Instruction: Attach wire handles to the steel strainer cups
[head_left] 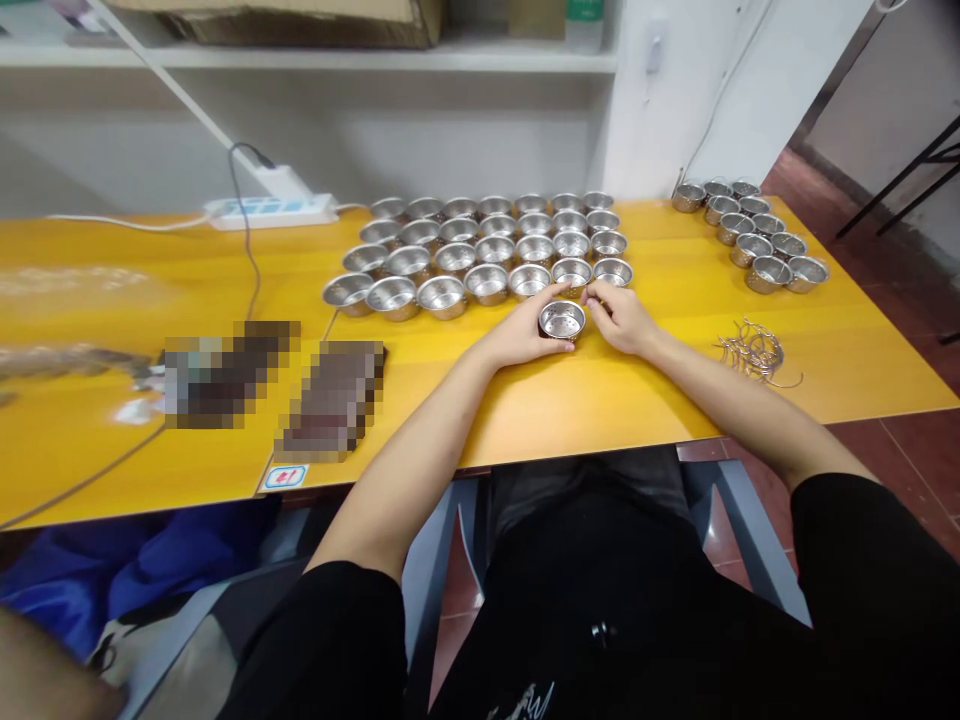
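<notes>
My left hand (529,328) is closed around the side of a small perforated metal cup (562,321), its open mouth facing up above the table. Just right of the cup, my right hand (621,315) is closed in a pinch at the rim's height. A sliver of thin wire (587,290) shows at its fingertips; most of it is hidden. Rows of similar metal cups (442,296) stand right behind my hands. To the right lies a tangled pile of bent wire pieces (756,352).
More cups (768,273), some with thin wire arches, stand at the back right. Two pixelated dark objects (334,395) lie left. A power strip (274,210) with cables sits against the back shelf (480,140). Another person's blurred arm (52,660) shows at lower left.
</notes>
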